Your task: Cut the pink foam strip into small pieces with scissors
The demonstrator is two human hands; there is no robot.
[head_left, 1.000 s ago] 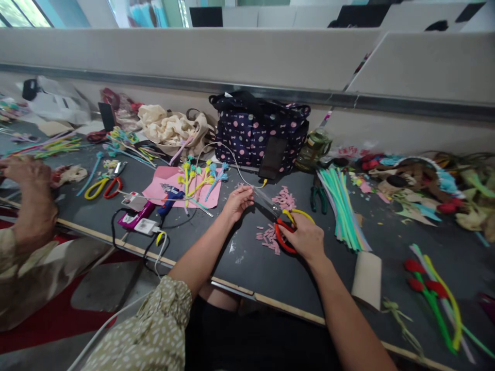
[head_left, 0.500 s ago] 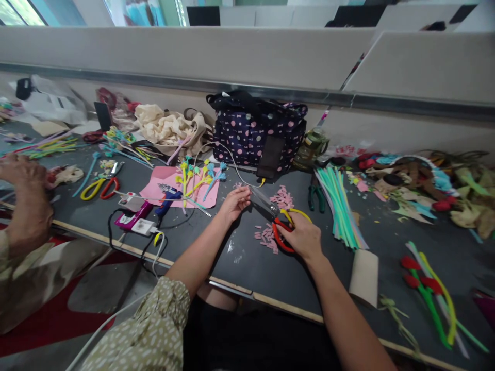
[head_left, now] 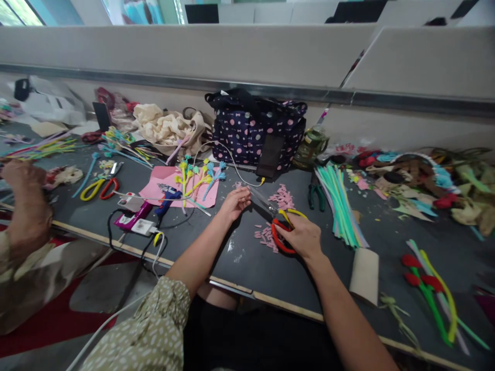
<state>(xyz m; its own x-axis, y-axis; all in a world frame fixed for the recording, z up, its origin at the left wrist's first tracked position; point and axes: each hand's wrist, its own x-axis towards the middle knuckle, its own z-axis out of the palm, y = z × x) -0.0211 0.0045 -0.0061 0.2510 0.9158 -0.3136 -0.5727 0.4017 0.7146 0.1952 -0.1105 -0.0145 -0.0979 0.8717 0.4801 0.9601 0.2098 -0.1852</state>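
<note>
Scissors (head_left: pixel 281 225) with one red and one yellow handle are gripped in my right hand (head_left: pixel 303 237). Their blades point up and left, toward the fingertips of my left hand (head_left: pixel 235 202). Those fingers are pinched together at the blade tips; whatever small thing is between them is too small to make out. Beneath and beside the scissors lie two loose piles of short pink pieces, one pile (head_left: pixel 281 196) behind the blades and another pile (head_left: pixel 266 238) in front of them, left of the handles.
Left on the dark table (head_left: pixel 232 268) are a blue glue gun (head_left: pixel 169 198), a purple power strip (head_left: pixel 135 217) and second scissors (head_left: pixel 101 188). Behind stand a dotted bag (head_left: pixel 243 129) and a phone (head_left: pixel 270 156). Green pipe cleaners (head_left: pixel 340 206) and a cardboard tube (head_left: pixel 364 276) lie right. A co-worker's arm (head_left: pixel 29 201) is far left.
Both hands stay nearly in place. The scissor handles have shifted very slightly, and the whole view has moved a little.
</note>
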